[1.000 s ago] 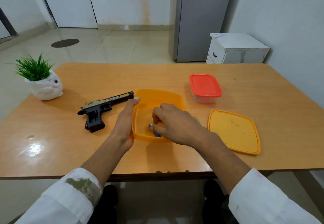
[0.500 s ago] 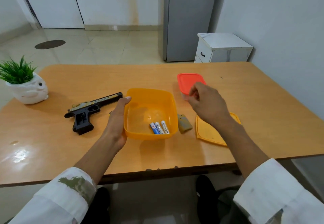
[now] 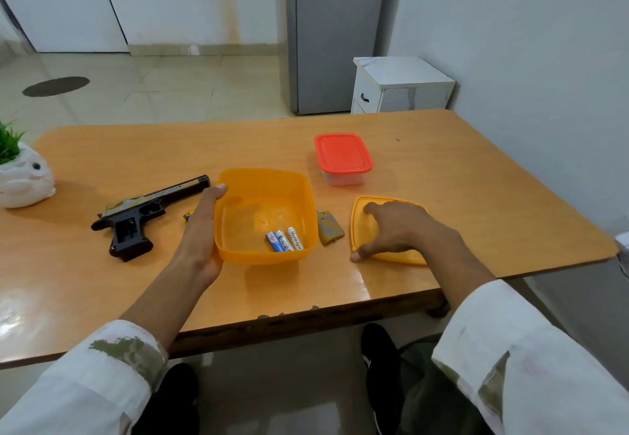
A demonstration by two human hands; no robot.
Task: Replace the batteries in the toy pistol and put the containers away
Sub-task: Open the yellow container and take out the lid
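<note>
Batteries, three, lie in the open orange container; left hand presses its wall with straight fingers, right hand clamps fingers on the orange lid. Black-and-gold toy pistol lies on the tabletop, left.

Left hand lies flat against the tub's left wall; three batteries lie inside. Right hand holds the lid on the table.

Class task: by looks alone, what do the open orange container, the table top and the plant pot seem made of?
Orange container: probably plastic, glossy and slightly translucent at its walls.
Table top: seemingly wood-grain laminate, shiny with bright reflections.
Plant pot: perhaps ceramic; white, smooth, moulded.
</note>
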